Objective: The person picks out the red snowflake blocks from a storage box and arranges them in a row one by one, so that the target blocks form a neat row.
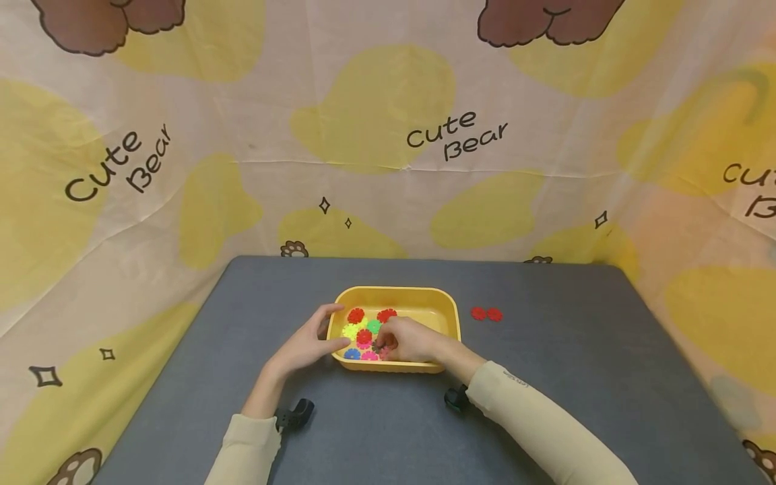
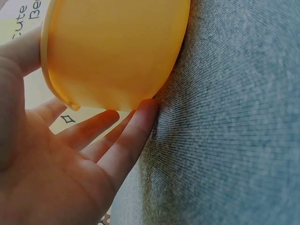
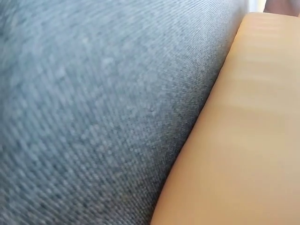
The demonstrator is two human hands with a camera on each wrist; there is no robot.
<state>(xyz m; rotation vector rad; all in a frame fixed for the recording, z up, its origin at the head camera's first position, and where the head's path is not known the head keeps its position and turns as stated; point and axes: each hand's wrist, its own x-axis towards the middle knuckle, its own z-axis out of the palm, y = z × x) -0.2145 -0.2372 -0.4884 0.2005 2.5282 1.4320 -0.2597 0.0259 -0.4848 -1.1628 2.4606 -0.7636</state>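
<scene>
Bright discs (image 1: 364, 337) at right hand's (image 1: 406, 338) fingertips (image 1: 380, 342); yellow tray (image 1: 427, 316) against left hand's (image 1: 308, 342) fingers (image 2: 129, 133)

creased pale "cute bear" backdrop (image 1: 273, 135), yellow patches (image 1: 376, 108), blue-grey cloth-covered table (image 1: 376, 438)

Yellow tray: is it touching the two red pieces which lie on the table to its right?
Apart. The head view shows it: a strip of grey table separates the yellow tray from the nearer red piece.
</scene>
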